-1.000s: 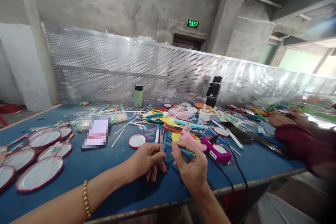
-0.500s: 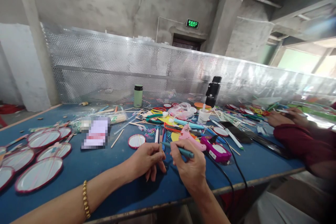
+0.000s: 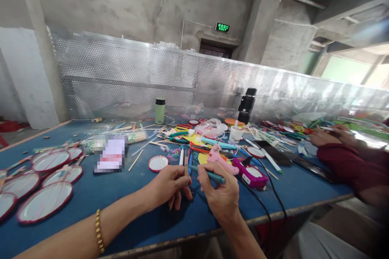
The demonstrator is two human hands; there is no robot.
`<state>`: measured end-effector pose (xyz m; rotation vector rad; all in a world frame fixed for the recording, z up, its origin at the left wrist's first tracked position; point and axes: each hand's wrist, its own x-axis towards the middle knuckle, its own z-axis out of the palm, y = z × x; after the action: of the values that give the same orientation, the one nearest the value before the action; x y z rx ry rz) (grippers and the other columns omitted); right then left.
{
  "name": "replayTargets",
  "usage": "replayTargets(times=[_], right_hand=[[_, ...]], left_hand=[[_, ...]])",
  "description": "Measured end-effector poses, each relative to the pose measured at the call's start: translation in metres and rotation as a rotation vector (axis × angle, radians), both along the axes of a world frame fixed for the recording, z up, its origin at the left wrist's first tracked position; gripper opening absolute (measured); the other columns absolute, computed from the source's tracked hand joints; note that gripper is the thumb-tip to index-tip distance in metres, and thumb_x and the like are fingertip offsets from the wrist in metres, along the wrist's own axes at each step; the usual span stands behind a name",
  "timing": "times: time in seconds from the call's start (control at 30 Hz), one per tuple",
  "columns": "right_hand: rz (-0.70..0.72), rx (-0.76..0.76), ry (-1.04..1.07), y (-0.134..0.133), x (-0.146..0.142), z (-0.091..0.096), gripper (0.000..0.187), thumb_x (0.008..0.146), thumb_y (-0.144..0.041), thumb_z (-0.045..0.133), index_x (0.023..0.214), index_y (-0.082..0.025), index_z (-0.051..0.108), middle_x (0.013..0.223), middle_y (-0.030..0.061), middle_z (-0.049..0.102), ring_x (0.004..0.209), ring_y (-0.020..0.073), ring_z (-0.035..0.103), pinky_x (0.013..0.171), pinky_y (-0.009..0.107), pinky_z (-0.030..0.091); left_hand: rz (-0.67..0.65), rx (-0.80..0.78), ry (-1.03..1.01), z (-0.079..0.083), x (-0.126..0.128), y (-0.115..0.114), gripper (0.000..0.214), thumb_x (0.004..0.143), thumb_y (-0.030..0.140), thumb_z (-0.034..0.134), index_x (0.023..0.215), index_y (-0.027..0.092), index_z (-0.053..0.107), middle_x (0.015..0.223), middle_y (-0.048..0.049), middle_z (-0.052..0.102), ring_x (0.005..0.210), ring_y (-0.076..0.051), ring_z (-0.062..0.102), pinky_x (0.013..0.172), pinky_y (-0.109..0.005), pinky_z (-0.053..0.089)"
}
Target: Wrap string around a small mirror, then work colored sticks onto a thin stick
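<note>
still — teal pen (image 3: 216, 177) in right hand (image 3: 223, 192), stick (image 3: 186, 161) in left hand (image 3: 170, 183)

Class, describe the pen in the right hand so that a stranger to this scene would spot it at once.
On the blue table, find the pink glue gun. Just nearer the viewer is the person's right hand, holding the pen. Its slanting teal barrel sets it apart from the upright brownish stick in the left hand.

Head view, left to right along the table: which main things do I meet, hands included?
Group of red-rimmed discs, pixelated rectangular item, left hand, right hand, purple box, co-worker's maroon sleeve.
</note>
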<state>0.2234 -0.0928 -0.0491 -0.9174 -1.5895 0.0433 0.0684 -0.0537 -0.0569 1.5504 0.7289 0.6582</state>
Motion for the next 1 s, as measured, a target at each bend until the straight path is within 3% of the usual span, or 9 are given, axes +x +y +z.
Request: replayTargets(times=[1.0], right_hand=[[-0.025, 0.005, 0.017, -0.0004, -0.0006, 0.0013, 0.016, 0.086, -0.021, 0.057, 0.071, -0.019, 0.060, 0.060, -0.0030, 0.057, 0.051, 0.0091, 0.055, 0.050, 0.019, 0.046]], left_hand=[[0.011, -0.018, 0.000, 0.0023, 0.0016, -0.0019, 0.027, 0.078, 0.043, 0.054, 0.079, 0.017, 0.046, 0.068, -0.0031, 0.069, 0.031, -0.008, 0.052, 0.026, -0.013, 0.033]])
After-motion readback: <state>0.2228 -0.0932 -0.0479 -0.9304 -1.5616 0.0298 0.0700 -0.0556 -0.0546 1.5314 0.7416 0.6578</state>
